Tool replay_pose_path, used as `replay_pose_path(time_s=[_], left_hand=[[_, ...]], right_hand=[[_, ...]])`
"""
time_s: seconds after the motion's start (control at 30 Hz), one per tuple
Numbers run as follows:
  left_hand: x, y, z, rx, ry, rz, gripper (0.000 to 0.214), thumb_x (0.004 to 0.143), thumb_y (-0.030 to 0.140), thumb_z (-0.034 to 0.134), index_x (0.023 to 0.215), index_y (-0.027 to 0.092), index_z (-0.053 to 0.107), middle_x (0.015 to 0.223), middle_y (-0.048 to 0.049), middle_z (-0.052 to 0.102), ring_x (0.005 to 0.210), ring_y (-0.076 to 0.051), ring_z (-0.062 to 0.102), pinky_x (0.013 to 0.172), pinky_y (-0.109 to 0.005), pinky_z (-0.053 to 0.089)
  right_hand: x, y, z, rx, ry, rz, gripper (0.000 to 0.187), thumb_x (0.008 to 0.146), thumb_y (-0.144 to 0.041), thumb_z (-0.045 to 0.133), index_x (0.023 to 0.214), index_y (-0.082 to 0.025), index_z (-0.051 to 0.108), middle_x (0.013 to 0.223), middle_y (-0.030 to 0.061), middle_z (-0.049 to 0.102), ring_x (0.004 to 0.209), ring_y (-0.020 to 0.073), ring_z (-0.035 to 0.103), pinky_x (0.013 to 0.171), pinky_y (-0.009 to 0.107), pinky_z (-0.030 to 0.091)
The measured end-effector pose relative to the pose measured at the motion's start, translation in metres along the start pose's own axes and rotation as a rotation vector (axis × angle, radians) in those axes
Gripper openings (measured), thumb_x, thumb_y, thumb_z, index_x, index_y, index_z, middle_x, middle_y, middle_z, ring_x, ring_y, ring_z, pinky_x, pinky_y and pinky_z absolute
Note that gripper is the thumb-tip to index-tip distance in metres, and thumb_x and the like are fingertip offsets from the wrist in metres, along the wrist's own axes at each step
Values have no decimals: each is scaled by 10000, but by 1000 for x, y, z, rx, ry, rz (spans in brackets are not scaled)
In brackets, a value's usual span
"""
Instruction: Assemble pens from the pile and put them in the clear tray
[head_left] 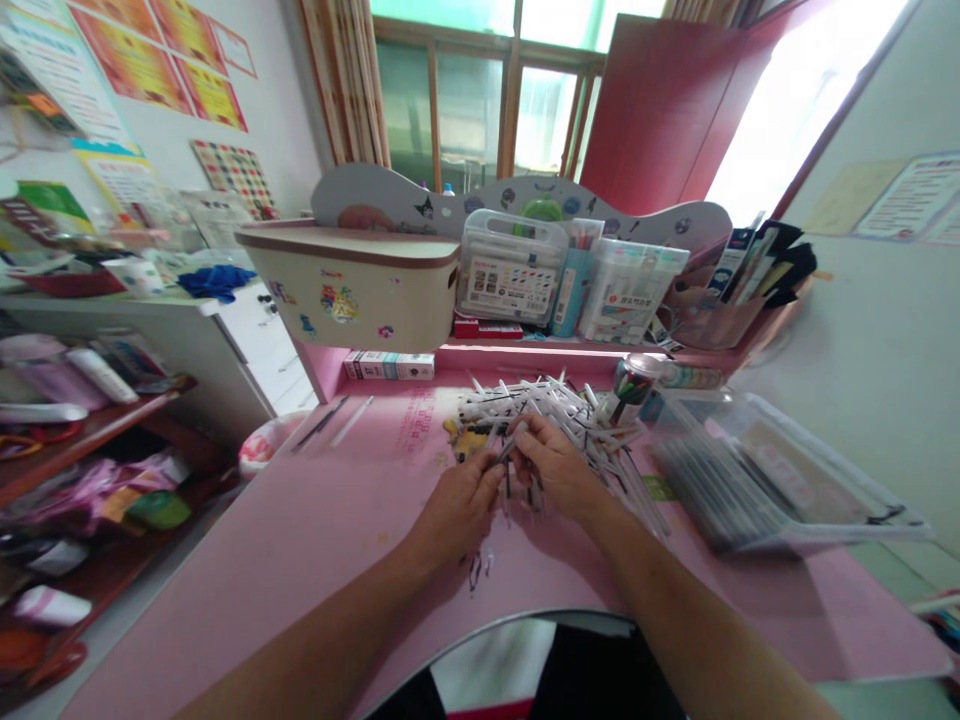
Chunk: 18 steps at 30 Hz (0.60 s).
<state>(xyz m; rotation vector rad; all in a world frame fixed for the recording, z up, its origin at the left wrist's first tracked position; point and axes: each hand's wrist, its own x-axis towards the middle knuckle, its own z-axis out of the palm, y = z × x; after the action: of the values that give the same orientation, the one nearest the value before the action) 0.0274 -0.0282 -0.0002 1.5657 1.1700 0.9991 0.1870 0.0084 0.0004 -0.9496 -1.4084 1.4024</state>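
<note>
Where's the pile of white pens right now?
In the head view, the pile of white pens lies centrally on the pink desk, under the right hand and left of the clear plastic tray.

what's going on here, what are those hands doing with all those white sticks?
A person has both bare hands over a big heap of white pen-like sticks on a pink desk. Their left hand and right hand meet at the front of the heap, close around a thin dark-tipped piece. A few small dark bits lie on the desk below the hands. A clear plastic tray sits to the right, its contents blurred.
</note>
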Motion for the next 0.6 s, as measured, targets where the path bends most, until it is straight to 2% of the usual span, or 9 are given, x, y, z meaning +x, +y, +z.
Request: replay_pose_path(time_s=[0.07,0.13,0.2,0.33,0.37,0.43,0.5,0.57,0.6], left_hand=[[0,-2,-2,-74,4,-1,179,890,315,600,1016,235,699,849,-51,696,776,-219,626,727,-310,461],[1,-3,-5,-106,59,48,343,834,289,676,1174,242,670,1118,-90,698,977,-240,630,853,-341,470],[2,-3,-10,-111,137,45,470,777,272,732,1237,238,638,1256,-108,651,1091,-255,602,945,-375,448],[7,-2,-18,-140,269,-3,445,757,254,739,1187,217,629,1203,-101,657,1108,-242,603,966,-378,442],[7,-3,-19,-144,287,-4,426,757,247,737,1168,212,632,1177,-97,661,1100,-238,606,962,-374,444],[8,-3,-20,-150,310,-8,399,753,230,737,1140,205,642,1133,-91,668,1080,-232,614,949,-370,451],[8,-4,-20,-162,321,-10,391,746,218,743,1125,204,648,1111,-88,671,1060,-230,618,933,-370,459],[8,-5,-20,-182,319,-14,401,737,216,752,1125,204,650,1107,-89,670,1044,-229,620,914,-369,468],[8,-5,-20,-193,317,-21,413,732,219,756,1130,204,649,1109,-89,668,1036,-229,621,902,-367,473]], right_hand=[[2,-11,-9,-29,14,-29,317,830,-515,631,921,-224,544,561,-90,466,445,87,404,432,209,338],[-2,-34,-20,-112,128,-144,282,831,-482,648,907,-218,583,581,-76,487,472,88,443,456,213,375],[-15,-67,-34,-199,339,-327,245,842,-456,649,912,-225,609,679,-44,577,527,98,518,500,229,441],[-64,-136,-68,-586,803,-683,164,874,-353,671,975,-225,679,887,30,701,694,155,662,655,314,546],[-76,-149,-79,-730,915,-720,179,883,-345,669,1015,-227,696,917,45,708,715,165,670,677,330,543],[-93,-166,-105,-1061,1049,-685,216,880,-354,666,1056,-236,712,900,60,711,700,186,669,662,346,517],[-101,-171,-136,-1330,1077,-563,247,855,-312,687,1093,-246,701,853,61,710,699,194,658,694,350,493],[-100,-168,-168,-1436,1081,-393,419,790,-242,757,1192,-236,640,826,60,711,688,195,640,707,343,462],[-98,-164,-184,-1460,1081,-307,438,771,-223,779,1182,-214,628,812,68,713,677,194,630,698,338,448]])
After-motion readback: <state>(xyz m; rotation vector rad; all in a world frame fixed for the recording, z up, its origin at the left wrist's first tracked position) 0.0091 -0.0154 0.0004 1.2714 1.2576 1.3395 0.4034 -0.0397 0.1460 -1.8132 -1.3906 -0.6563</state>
